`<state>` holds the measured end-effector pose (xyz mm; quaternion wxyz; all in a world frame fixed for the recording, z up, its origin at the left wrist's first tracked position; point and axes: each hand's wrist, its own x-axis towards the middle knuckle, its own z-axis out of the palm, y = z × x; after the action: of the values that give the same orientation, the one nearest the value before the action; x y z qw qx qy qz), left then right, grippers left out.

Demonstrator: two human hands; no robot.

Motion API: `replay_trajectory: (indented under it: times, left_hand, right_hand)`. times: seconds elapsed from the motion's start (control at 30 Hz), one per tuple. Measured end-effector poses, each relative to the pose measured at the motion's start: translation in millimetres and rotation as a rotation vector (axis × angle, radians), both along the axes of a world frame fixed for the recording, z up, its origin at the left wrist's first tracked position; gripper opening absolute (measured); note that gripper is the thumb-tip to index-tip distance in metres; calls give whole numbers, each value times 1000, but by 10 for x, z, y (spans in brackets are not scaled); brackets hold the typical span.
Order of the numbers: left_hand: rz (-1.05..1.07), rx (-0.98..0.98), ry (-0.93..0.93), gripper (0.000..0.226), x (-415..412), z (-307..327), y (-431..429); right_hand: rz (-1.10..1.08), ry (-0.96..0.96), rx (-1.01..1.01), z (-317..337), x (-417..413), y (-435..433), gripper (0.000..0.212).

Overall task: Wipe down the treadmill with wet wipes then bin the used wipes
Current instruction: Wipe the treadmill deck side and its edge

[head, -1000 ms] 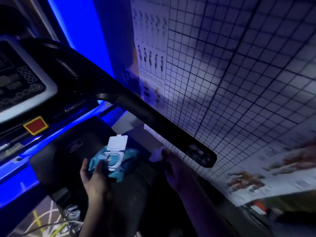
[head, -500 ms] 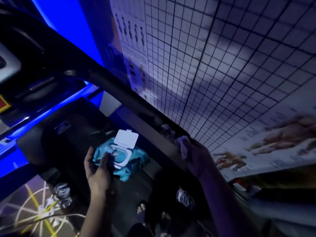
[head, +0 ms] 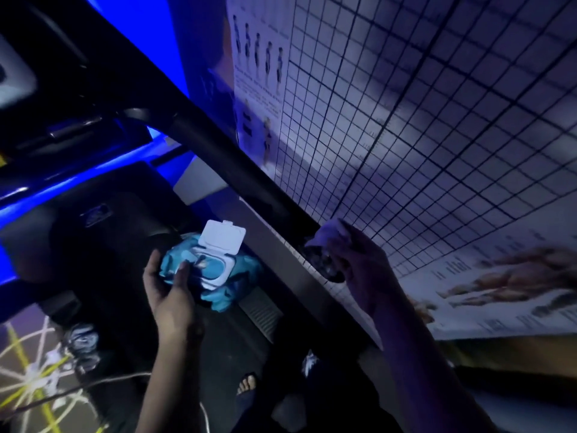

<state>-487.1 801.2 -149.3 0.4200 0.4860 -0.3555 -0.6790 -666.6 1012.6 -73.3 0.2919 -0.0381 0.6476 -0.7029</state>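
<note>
Wiping is under way, by my reckoning: a pale, crumpled wipe [head: 327, 234] sits bunched in the right hand [head: 362, 264], whose fingers curl round it and press it onto the far tip of the treadmill's black handrail [head: 224, 157], close against the gridded wall chart [head: 437, 120]. From where the hand is, I'd say the rail is being done along its length and this is its end. Whether the console [head: 12, 79], dim at the upper left, has been cleaned I cannot tell. The other rail is not in view, and neither is the running belt. The binning is all to come. No bin shows anywhere, and the only wipe I can make out is the one in use.

Just left of the rail, the left hand [head: 170, 287] grips the blue pack of wet wipes [head: 243, 273] from below, thumb across its front. Its white flip lid [head: 222, 237] stands open, tilted back. The opening underneath is too dark to show whether a fresh sheet pokes out or how full the pack is, though it looks soft and rumpled. Below, a sandalled foot [head: 248, 382] stands on the dark floor.
</note>
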Motion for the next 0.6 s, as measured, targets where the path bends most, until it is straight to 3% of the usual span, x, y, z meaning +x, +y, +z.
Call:
replay_trajectory:
  times: [0.1,0.23,0.43,0.6]
  left_hand:
    - [18,-2,7,53,-45,-84,-31]
    - [24,-45,-10,52,-224,-193,-45]
    - [73,-184,-33,44,-640,-446,-55]
    - [352,-309,-34,42,-970,-878,251]
  right_hand:
    - [-27,66,93,-20,-152,-116,27]
    - [15,132,65,-43,-356,-312,8]
    - [183,550,276,-132,-1185,-310,5]
    - [494,759,106,-638,-1767,-496,11]
